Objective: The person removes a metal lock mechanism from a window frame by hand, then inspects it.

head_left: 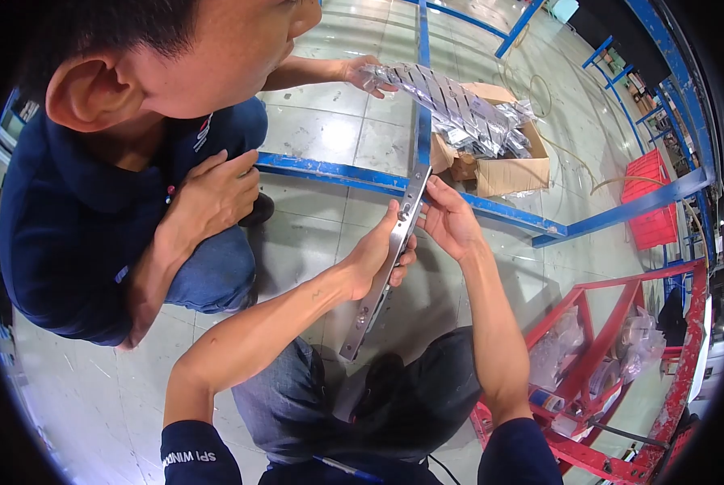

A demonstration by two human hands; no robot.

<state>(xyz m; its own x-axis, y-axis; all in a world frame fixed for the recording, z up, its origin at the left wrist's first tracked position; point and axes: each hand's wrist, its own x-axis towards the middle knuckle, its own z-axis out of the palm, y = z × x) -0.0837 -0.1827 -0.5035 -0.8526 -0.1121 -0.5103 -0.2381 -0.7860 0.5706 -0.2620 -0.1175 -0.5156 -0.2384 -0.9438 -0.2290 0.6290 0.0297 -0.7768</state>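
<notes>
A long, flat metal bar with holes and small fittings along it (pixel 376 301) slants across the middle of the head view, its lower end above my knees. My left hand (pixel 376 257) is wrapped round its middle, thumb on the face and fingertips showing past the far edge. Near its upper end my right hand (pixel 451 217) has thumb and fingers closed on the bar's edge. What the bar's underside looks like is hidden. Beyond the upper end, a co-worker's hand (pixel 368 77) grips a striped plastic-wrapped packet (pixel 451 97).
An open cardboard box (pixel 514 176) with wrapped packets stands on the floor behind a blue metal frame (pixel 330 171). A co-worker (pixel 63 234) crouches close on the left. At right are a red metal rack (pixel 576 388) with bagged items and a red crate (pixel 646 198).
</notes>
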